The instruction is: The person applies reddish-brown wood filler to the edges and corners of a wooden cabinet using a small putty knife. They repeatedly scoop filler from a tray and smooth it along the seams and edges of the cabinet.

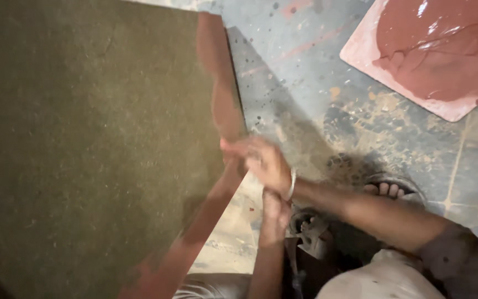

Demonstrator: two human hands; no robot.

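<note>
A large square slab (84, 144) with an olive-brown face and red-coated edges fills the left of the view, tilted up off the floor. My right hand (261, 160), with a metal bangle at the wrist, grips the slab's right corner over the red edge (222, 99). My left hand (275, 207) comes up from below and crosses under my right wrist, close to the slab's lower red edge (195, 238). Its fingers are hidden, so I cannot see its grip.
A second square tile (360, 50) covered with wet, glossy red coating lies on the floor at the top right. The grey concrete floor (305, 83) is spattered and stained. My foot in a sandal (385, 191) rests just right of my hands.
</note>
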